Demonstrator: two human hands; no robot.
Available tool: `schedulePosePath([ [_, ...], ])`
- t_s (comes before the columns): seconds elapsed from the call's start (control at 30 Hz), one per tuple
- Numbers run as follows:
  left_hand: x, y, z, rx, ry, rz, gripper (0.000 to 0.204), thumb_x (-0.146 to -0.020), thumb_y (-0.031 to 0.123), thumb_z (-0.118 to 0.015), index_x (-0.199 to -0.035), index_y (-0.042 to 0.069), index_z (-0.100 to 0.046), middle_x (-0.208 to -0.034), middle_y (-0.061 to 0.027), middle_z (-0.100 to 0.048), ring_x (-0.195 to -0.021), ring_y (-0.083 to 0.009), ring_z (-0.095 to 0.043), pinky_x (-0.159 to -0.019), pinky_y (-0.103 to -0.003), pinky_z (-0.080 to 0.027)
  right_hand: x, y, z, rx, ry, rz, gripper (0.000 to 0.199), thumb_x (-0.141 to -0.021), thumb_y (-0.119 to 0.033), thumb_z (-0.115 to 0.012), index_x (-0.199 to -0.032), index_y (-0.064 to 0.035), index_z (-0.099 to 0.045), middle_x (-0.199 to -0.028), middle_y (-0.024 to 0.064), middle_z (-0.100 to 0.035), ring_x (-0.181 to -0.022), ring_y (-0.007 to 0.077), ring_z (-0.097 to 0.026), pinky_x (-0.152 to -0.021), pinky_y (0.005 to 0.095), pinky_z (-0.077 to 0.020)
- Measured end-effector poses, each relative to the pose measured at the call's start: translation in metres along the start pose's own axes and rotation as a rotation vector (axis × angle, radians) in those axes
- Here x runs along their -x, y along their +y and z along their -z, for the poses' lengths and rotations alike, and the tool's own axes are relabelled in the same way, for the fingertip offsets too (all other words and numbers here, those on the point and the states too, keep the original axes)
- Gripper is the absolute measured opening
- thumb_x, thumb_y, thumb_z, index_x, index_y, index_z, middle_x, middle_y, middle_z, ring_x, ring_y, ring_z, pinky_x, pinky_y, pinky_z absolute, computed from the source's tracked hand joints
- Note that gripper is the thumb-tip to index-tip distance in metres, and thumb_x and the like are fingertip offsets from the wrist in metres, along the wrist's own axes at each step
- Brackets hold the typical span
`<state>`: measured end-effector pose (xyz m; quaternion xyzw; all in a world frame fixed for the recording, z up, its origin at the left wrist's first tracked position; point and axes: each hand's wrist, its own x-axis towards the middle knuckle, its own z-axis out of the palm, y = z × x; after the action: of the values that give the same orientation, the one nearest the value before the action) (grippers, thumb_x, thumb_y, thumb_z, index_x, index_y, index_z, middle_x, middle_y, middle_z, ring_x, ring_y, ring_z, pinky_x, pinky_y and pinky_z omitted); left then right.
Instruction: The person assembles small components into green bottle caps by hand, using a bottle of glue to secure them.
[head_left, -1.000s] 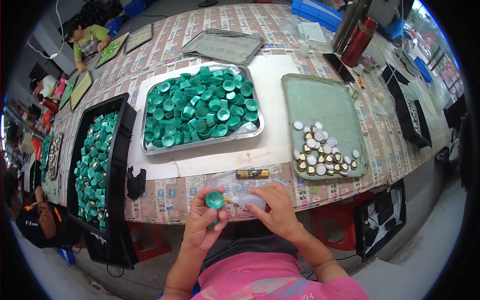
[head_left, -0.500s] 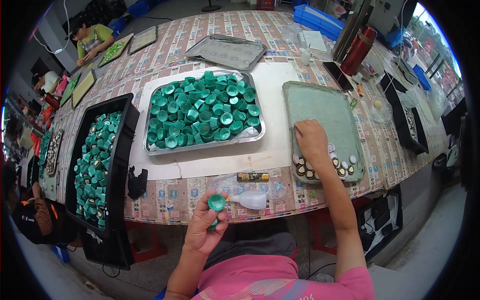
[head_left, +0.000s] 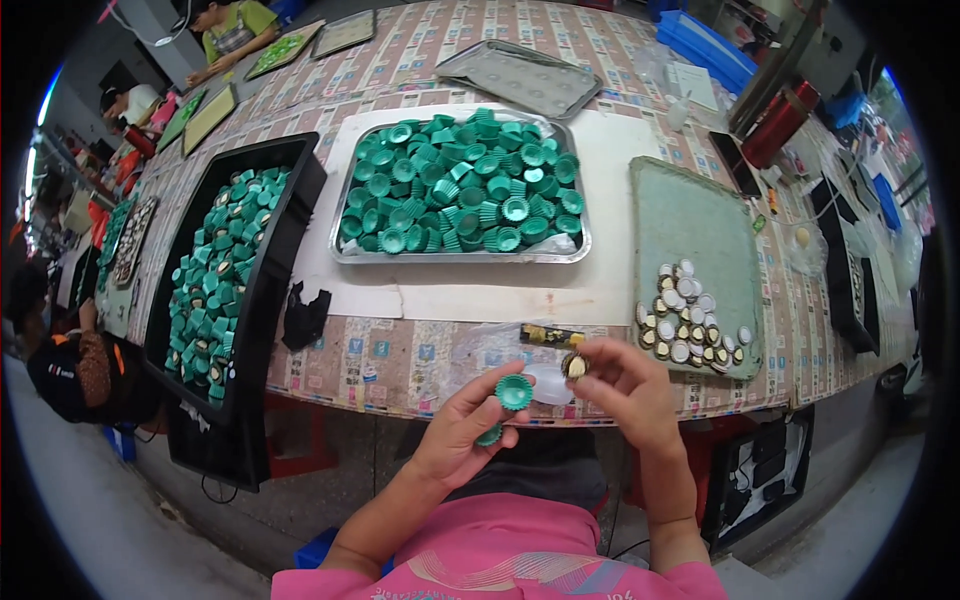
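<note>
Centrally, over the near edge of the tabletop (head_left: 400,362), the grip of the left hand (head_left: 458,428) pinches a green fluted cup (head_left: 514,392), mouth upward, with a second green cup (head_left: 489,435) tucked against the fingers. The grip of the right hand (head_left: 643,405) pinches a gold-and-dark disc (head_left: 574,367), which lies just right of the upper cup, apart from it. Between them shows a white bottle (head_left: 547,385), its long axis roughly along that edge.

Soft, even light, with fisheye curvature toward blackened edges.
</note>
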<state>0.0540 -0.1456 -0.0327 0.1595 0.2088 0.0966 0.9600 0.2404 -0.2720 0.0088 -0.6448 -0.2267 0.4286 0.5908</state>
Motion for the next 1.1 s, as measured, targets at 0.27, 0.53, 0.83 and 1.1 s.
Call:
schedulePosePath([
  [0.27, 0.007, 0.003, 0.018, -0.047, -0.052, -0.013, 0.045, -0.096, 0.023, -0.055, -0.137, 0.006, -0.045, -0.106, -0.0055, -0.059, -0.088, -0.012, -0.059, -0.066, -0.023, -0.051, 0.013, 0.003, -0.044, 0.071, -0.164, 0.041, 0.025, -0.087, 0.003, -0.061, -0.112, -0.0011, -0.063, -0.106, 0.0093, -0.059, -0.092, 0.0149, -0.063, -0.072, 0.025, -0.0549],
  [0.53, -0.005, -0.006, 0.017, -0.064, -0.059, 0.067, 0.048, -0.097, 0.033, -0.052, -0.134, 0.004, -0.047, -0.104, -0.006, -0.059, -0.085, -0.0114, -0.058, -0.066, -0.023, -0.05, 0.006, 0.007, -0.029, 0.099, -0.19, 0.067, 0.028, -0.085, 0.005, -0.06, -0.112, -0.0016, -0.063, -0.105, 0.0097, -0.055, -0.09, 0.0141, -0.063, -0.07, 0.0247, -0.0575],
  [0.83, -0.019, -0.02, 0.009, -0.112, -0.019, 0.049, 0.044, -0.097, 0.03, -0.054, -0.131, 0.002, -0.049, -0.1, -0.0049, -0.06, -0.085, -0.0113, -0.059, -0.067, -0.024, -0.051, 0.006, 0.011, -0.014, 0.312, -0.178, 0.211, 0.039, -0.08, 0.004, -0.068, -0.118, -0.0044, -0.063, -0.102, 0.0105, -0.055, -0.086, 0.0179, -0.064, -0.069, 0.0258, -0.0548],
  [1.1, -0.021, -0.025, 0.003, -0.108, -0.026, 0.066, 0.041, -0.097, 0.025, -0.053, -0.132, 0.003, -0.05, -0.101, -0.0058, -0.061, -0.087, -0.0122, -0.059, -0.067, -0.024, -0.052, 0.009, 0.022, -0.005, 0.554, -0.093, 0.596, 0.036, -0.075, 0.0, -0.073, -0.11, -0.0018, -0.065, -0.098, 0.0128, -0.064, -0.082, 0.0272, -0.063, -0.07, 0.0342, -0.0507],
])
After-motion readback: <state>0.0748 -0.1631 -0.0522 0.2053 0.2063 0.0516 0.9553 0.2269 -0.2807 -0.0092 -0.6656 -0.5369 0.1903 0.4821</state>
